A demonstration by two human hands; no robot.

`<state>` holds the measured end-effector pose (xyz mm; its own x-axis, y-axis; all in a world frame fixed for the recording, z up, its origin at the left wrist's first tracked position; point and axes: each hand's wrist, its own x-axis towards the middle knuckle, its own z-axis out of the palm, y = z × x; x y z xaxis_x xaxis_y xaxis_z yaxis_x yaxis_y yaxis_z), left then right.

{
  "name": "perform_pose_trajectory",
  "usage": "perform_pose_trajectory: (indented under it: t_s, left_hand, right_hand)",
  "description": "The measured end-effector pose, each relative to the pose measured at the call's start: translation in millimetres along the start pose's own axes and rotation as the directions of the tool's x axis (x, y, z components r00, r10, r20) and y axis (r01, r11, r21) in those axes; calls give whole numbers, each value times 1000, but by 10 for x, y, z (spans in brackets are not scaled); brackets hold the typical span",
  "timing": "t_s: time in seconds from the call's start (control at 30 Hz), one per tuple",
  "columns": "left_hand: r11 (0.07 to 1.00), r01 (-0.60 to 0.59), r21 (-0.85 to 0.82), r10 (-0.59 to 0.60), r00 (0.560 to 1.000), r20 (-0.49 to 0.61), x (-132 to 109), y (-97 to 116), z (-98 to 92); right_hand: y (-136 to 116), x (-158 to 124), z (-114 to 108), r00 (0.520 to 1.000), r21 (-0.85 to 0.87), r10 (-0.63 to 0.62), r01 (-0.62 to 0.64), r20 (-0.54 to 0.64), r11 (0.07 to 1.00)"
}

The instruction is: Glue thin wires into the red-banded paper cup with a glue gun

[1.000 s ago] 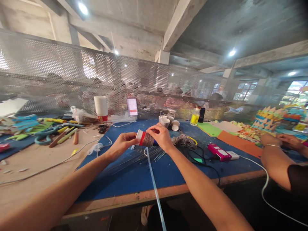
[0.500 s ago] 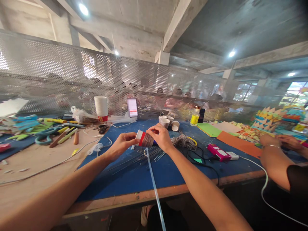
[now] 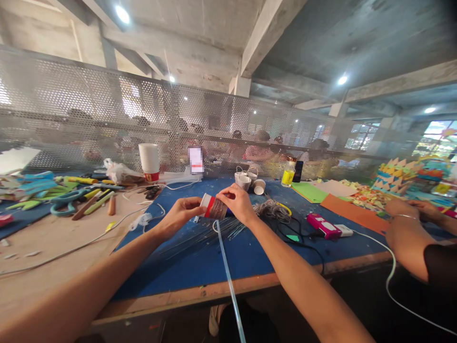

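Note:
Both my hands hold a small paper cup [image 3: 214, 206], white with a red band, partly wrapped in grey string, lying sideways above the blue mat [image 3: 200, 262]. My left hand [image 3: 180, 214] pinches its rim end. My right hand [image 3: 237, 202] is closed over its other end. A thin clear-blue strip [image 3: 228, 281] runs from under the cup toward me, over the table edge. A loose bundle of grey string [image 3: 273, 209] lies just right of my right hand.
Scissors and coloured tools [image 3: 67, 197] lie at left, with a stack of paper cups [image 3: 149, 161] behind. Small cups [image 3: 250, 181], a yellow bottle [image 3: 288, 174], a pink device [image 3: 323, 225] and cables sit beyond. Another person's hands [image 3: 410, 214] work at right among coloured paper.

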<state>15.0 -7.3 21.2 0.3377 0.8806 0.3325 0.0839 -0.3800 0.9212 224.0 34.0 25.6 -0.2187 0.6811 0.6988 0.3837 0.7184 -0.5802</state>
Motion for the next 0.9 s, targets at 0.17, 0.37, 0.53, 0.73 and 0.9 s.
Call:
perform_pose_trajectory:
  t_s: [0.17, 0.37, 0.53, 0.73, 0.9]
  left_hand:
    - [1000, -1, 20, 1, 1000, 3, -6, 18, 9]
    - [1000, 9, -6, -8, 1000, 10, -18, 49, 18]
    - [1000, 13, -8, -13, 1000, 11, -17, 69, 19]
    - [1000, 7, 3, -7, 1000, 10, -3, -6, -3]
    - [1000, -1, 1, 1, 1000, 27, 0, -10, -1]
  right_hand:
    - [5, 5, -4, 1000, 22, 23, -24, 19, 999]
    - [39, 13, -19, 998, 28, 36, -37, 52, 999]
    - [52, 18, -21, 997, 39, 35, -38, 66, 999]
    - [56, 18, -29, 996, 41, 44, -47, 77, 998]
    - [73, 26, -26, 995, 30, 48, -51, 87, 998]
